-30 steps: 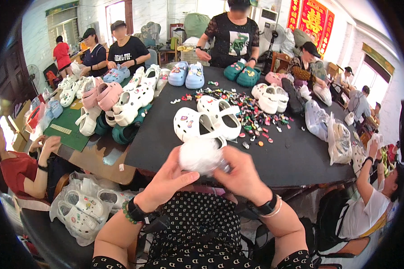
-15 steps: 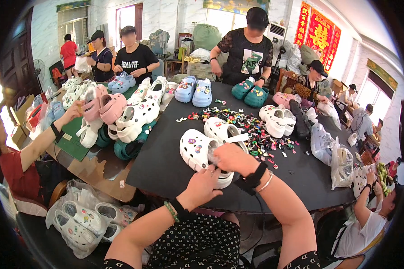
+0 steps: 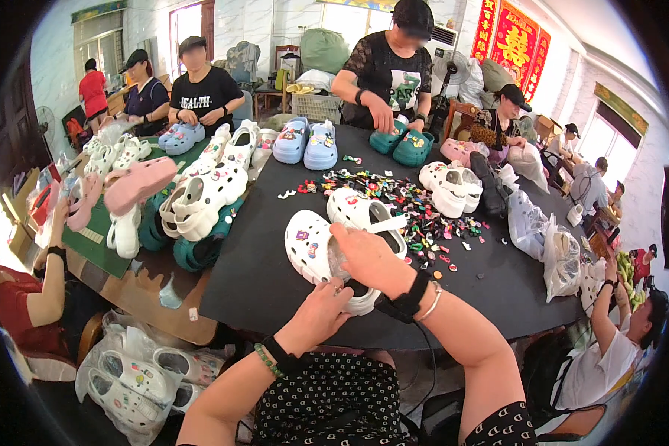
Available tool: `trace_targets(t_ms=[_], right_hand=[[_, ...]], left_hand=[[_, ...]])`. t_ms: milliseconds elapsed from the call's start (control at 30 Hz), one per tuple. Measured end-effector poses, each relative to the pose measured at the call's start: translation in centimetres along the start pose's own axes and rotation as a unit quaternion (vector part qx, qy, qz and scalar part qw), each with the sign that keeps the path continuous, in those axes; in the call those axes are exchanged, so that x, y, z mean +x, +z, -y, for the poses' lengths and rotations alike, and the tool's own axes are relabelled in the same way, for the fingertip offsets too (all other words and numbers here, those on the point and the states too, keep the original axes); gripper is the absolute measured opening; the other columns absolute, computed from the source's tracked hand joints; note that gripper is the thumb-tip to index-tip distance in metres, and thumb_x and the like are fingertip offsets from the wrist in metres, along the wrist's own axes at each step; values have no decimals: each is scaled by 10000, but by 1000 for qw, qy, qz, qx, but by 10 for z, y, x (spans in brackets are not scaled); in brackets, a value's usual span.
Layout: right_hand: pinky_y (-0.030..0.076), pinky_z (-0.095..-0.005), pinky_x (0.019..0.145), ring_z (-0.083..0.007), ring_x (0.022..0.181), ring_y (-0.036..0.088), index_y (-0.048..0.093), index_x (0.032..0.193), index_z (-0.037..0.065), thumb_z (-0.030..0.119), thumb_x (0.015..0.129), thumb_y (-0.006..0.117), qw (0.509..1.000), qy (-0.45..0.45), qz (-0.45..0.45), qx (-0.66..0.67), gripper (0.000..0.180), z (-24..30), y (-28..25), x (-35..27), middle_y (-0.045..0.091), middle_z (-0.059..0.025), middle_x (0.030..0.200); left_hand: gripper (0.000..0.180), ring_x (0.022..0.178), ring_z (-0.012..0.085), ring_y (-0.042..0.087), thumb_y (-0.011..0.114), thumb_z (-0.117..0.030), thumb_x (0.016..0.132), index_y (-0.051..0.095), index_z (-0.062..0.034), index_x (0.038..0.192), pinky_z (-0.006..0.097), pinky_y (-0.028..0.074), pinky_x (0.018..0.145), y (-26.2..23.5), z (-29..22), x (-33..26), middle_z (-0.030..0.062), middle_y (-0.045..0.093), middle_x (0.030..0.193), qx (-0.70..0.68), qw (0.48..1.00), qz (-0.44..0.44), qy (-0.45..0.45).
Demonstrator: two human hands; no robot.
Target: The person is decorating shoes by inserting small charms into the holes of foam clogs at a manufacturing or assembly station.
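Note:
A white clog point(image 3: 301, 245) with small coloured charms lies on the dark table in front of me, its toe pointing away. My left hand point(image 3: 321, 311) is closed on its heel edge, thumb and fingers pinched together. Over the clog's opening, my right hand point(image 3: 368, 260) bends its fingers downward, the index finger against the upper's rim. Crumpled clear plastic point(image 3: 335, 262) shows inside the opening beside these fingers. The right fingertips are mostly hidden. Just behind sits the matching white clog point(image 3: 349, 208), its strap sticking out to the right.
Loose colourful charms point(image 3: 416, 219) spread across the table beyond the clogs. Blue clogs point(image 3: 320, 146), white clogs point(image 3: 449, 195) and bagged shoes point(image 3: 562, 264) stand around them. Piled clogs point(image 3: 219, 186) crowd the left; a bag of clogs point(image 3: 130, 379) lies lower left. Co-workers sit or stand around.
My right hand has moved left and down over the clog's opening. The view has shifted slightly. At left, a co-worker's hand has drawn back with a pink clog.

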State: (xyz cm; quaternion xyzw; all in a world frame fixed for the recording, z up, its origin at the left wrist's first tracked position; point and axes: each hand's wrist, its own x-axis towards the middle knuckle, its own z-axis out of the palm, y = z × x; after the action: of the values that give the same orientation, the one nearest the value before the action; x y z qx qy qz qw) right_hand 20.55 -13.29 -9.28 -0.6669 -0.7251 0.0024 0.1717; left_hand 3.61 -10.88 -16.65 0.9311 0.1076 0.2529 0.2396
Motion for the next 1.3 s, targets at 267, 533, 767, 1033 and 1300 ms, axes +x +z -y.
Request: trace_targets(t_ms=[267,533,767,1033,1300], right_hand=[[506,-423,815,-331,993,590,520,1170,35,93,696,743,996,-33,-67,-55,527,-16,8,-1,540,-167,1025],[338,-493,1045,-288,1237,456,556,1223,99,227,686,807,979,23,-31,-198,606,-73,-51,-34,559,-95,1247],[441,-521,828,-378,857,598,624,836,41,105,756,639,982,62,-178,23,103,-59,-30,-35,650,-166,831],[534,-352,697,-247,758,669,641,981,2,237,787,763,922,120,-159,333,329,56,1,-52,679,-141,863],[499,-406,776,-323,911,597,632,1002,14,116,747,774,895,-69,-388,209,308,83,56,-36,634,-128,941]], left_hand=[[454,1013,400,567,788,-170,736,539,-17,1084,469,492,869,-3,-5,10,202,535,1154,3,1000,22,10],[383,1008,388,570,769,-163,699,562,-24,989,432,484,890,-76,18,-11,183,526,1098,35,996,83,6],[344,1117,387,540,705,-14,652,559,-32,963,431,464,942,-122,54,-43,191,499,1332,124,985,123,10],[293,1193,352,516,573,56,689,638,-46,956,429,416,1010,-159,59,-70,150,563,1339,270,954,122,-41],[395,1113,407,563,678,-150,830,583,29,1169,447,439,981,-119,11,-41,240,622,1165,84,989,-70,-99]])
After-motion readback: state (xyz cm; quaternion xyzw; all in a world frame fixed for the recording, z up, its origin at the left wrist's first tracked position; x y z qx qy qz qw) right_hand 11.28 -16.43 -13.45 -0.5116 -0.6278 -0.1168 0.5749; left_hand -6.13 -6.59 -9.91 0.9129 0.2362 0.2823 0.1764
